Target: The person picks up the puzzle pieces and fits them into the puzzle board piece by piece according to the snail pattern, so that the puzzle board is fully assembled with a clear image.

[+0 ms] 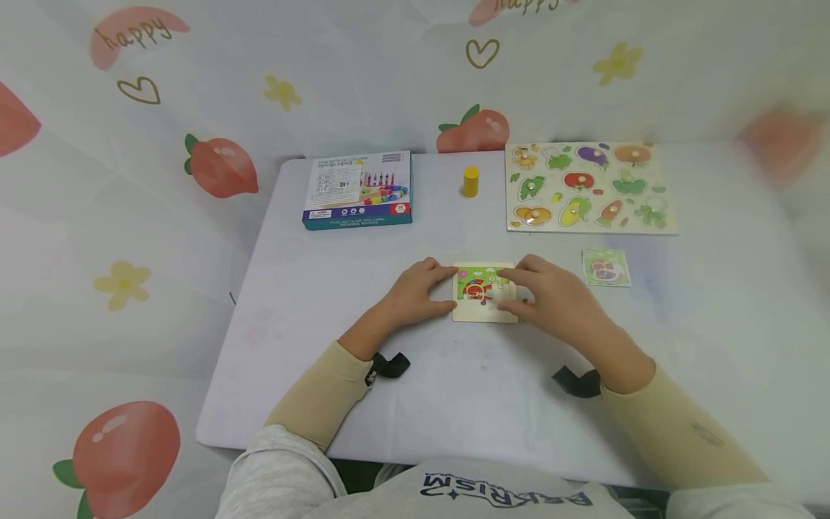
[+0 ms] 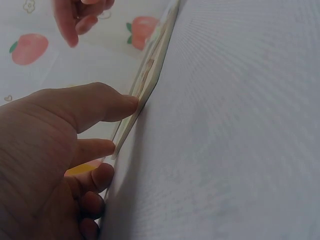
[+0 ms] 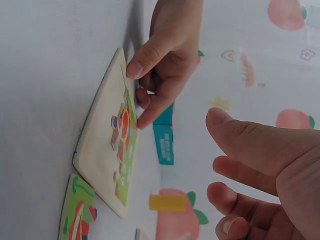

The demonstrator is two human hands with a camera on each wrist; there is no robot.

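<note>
A small wooden jigsaw board (image 1: pixel 485 315) lies on the table in front of me, its far part filled with green and red picture pieces (image 3: pixel 125 127) and its near part bare wood. My left hand (image 1: pixel 418 292) holds its left side, thumb at the near corner and index finger at the far one. Over the board's right edge hovers my right hand (image 1: pixel 551 299), thumb and fingers spread apart with nothing between them in the right wrist view. A loose green puzzle piece (image 3: pixel 77 210) with red and blue on it lies against the board, mostly hidden under my right hand in the head view.
A colourful square card (image 1: pixel 606 267) lies to the right. Behind stand a flat toy box (image 1: pixel 357 189), a yellow cylinder (image 1: pixel 470 182) and a large vegetable peg board (image 1: pixel 590 189). The white cloth-covered table (image 1: pixel 454 404) meets a peach-patterned backdrop (image 1: pixel 363 86).
</note>
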